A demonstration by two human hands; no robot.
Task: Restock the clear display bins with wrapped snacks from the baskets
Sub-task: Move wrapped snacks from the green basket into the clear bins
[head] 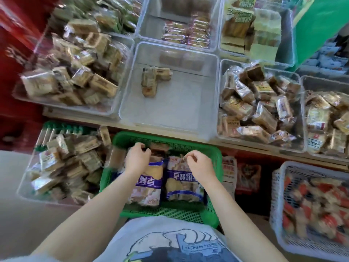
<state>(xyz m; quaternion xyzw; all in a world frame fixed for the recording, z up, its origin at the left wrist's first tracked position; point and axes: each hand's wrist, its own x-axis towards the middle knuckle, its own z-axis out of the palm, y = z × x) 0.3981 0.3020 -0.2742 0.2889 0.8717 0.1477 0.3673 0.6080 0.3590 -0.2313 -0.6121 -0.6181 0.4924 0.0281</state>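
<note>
Green plastic mesh forms the basket (213,157) at the lower centre of the frame, set in front of the person's white printed shirt (170,241). Inside it lie 2 large snack bags with purple bands, side by side: the left bag (149,182) and the right bag (184,183). The left hand (137,157) is down in the basket with its fingers curled over the top edge of the left bag; whether it truly grips the wrapper I cannot tell. The right hand (199,163) has its fingertips bent together at the top edge of the right bag, pinching the wrapper there.

Just above the basket, at the centre of the frame, stands a clear display bin (170,110) that holds only a small cluster of wrapped biscuits (151,80) near its back. To its left a clear bin (105,110) is heaped with pale wrapped cakes, blurred. To its right another clear bin (300,146) is piled with brown wrapped pastries. At the upper centre a further clear bin (151,21) holds rows of flat packets.

At the lower left of the frame, beside the basket, a clear bin (23,184) is full of small wrapped snacks. At the lower right a white mesh basket (279,186) holds red and white wrapped items, too blurred to name.
</note>
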